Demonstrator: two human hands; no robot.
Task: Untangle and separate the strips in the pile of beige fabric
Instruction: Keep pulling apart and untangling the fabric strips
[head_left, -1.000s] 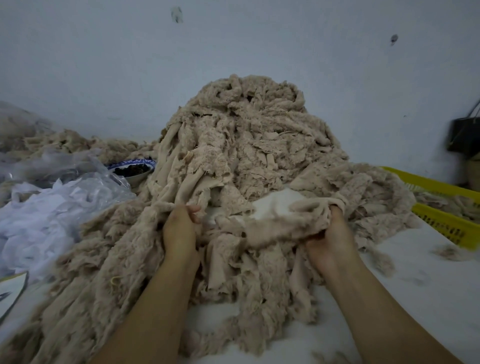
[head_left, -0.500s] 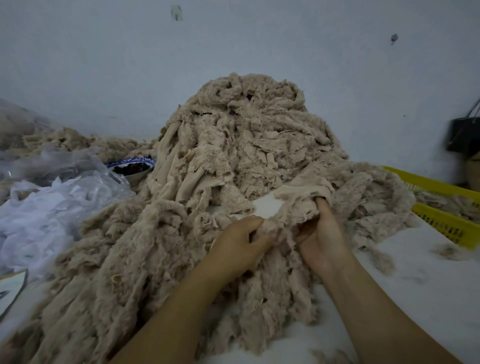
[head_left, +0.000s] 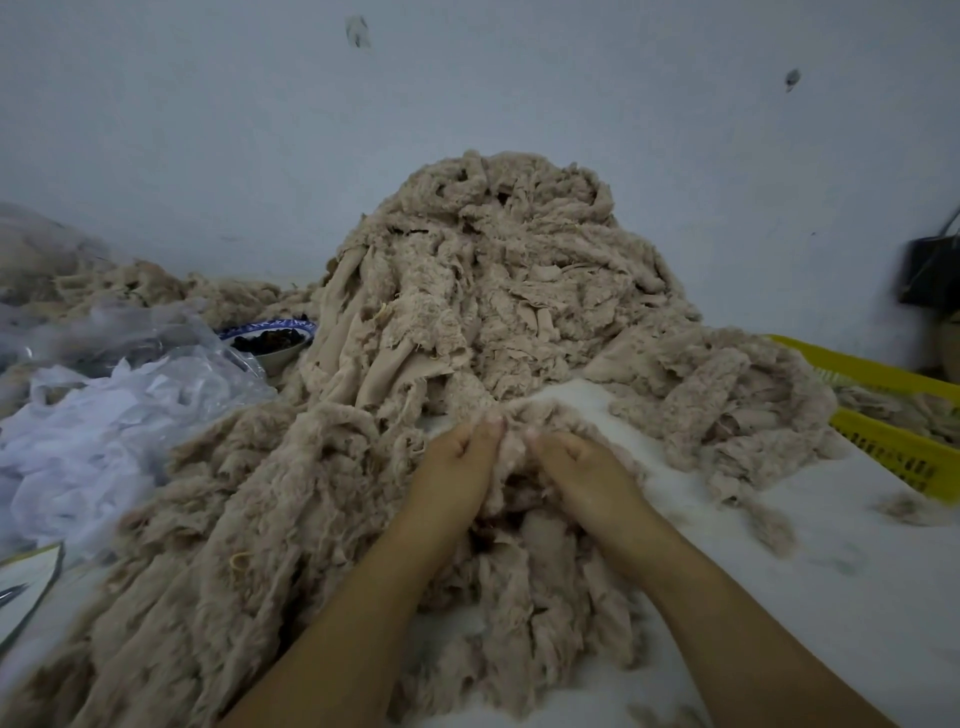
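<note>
Left hand (head_left: 457, 467) has joined right hand (head_left: 584, 470), gripping beige fabric (head_left: 493, 291), fingertips hidden.

Fuzzy, frayed matt cloth strips (head_left: 483, 312); crinkly clear plastic bag (head_left: 130, 353); glossy yellow plastic basket (head_left: 898, 452).

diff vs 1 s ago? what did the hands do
The left hand let go at the left and moved right to meet the right hand; both now pinch one beige clump. The pile, yellow basket and bowl stayed put.
</note>
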